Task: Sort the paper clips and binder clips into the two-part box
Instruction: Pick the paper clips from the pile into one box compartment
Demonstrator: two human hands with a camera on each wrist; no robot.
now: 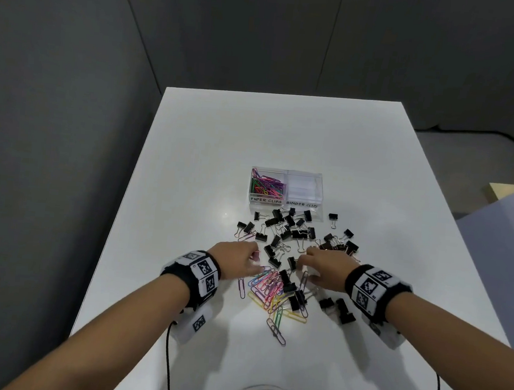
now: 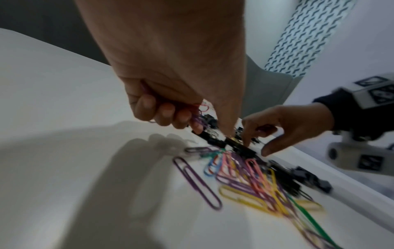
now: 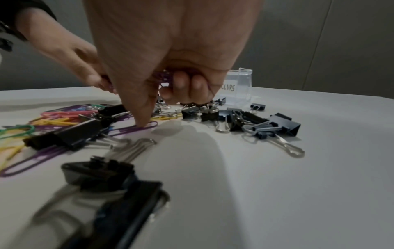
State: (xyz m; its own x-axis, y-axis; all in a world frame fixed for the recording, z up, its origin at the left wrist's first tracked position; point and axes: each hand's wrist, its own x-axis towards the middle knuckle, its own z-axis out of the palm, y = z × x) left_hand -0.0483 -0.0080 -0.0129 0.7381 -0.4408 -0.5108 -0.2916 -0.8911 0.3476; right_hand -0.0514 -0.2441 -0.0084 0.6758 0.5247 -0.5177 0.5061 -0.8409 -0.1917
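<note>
While both hands work the pile near the table's (image 1: 286,129) front edge, the left hand (image 2: 162,107) and right hand (image 3: 181,84) each clutch paper clips (image 1: 268,284): light, slippery wire, best pinched at the loops.

scattered binder clips (image 1: 293,229) between hands and box (image 1: 284,208); bare table (image 1: 188,188) leftward

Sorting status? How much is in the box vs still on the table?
Done: paper clip side of the box holds a coloured batch; binder side looks empty. In hand: left hand and right hand each grip paper clips. Left: the paper clip pile and all binder clips on the table.
</note>
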